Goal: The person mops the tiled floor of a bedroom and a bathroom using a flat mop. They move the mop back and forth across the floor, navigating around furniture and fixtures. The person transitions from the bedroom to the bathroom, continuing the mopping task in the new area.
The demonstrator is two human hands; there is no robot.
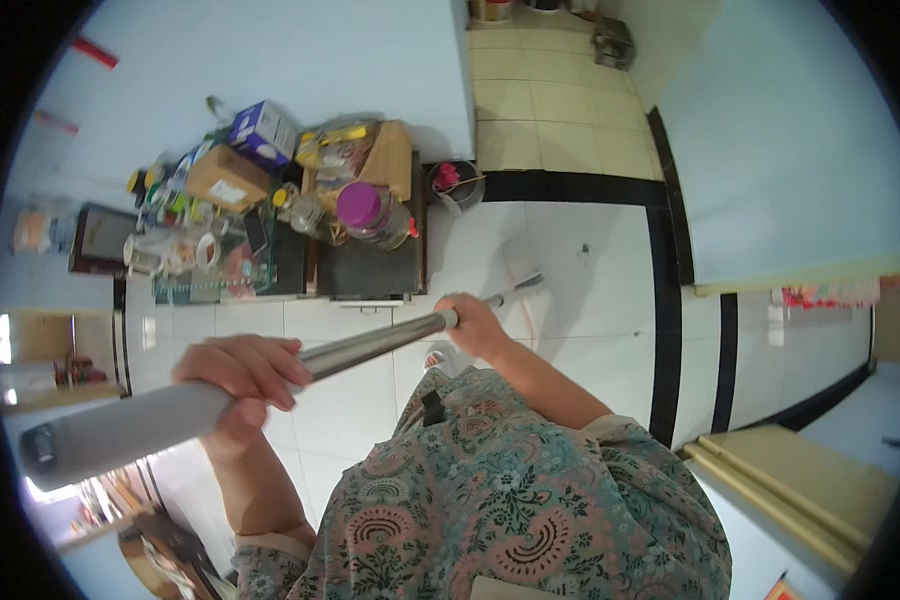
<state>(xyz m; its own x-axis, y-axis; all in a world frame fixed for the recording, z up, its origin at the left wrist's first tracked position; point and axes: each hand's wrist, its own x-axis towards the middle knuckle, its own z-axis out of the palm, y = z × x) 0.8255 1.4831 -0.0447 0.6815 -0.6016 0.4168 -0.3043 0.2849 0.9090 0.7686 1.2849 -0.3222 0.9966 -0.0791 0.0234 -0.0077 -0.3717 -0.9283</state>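
Mop pole [370, 345] of bright metal runs slantwise across the view, its grey padded upper end [110, 430] nearest the camera and its lower end reaching the white floor tiles [590, 290]. The left hand [240, 375] is wrapped tight around it where grey sleeve meets metal, fingers curled over the top; the right hand [475, 325] is closed on it further down, just past a joint in the pole. Beyond that grip the thin lower section slants to a pale flat head [520, 262] lying on the tile, hard to make out against the floor. My judgement is that the floor work is under way, not finished: the head sits mid-floor, and I cannot tell which tiles are already wiped, since no wet sheen shows. A low dark cabinet [370, 265] beside the wall carries jars, boxes and a purple-lidded container [370, 212]. Black border tiles [665, 300] frame the white floor; pale blue walls [270, 50] close the room, and a cream-tiled passage [560, 100] leads off beyond.
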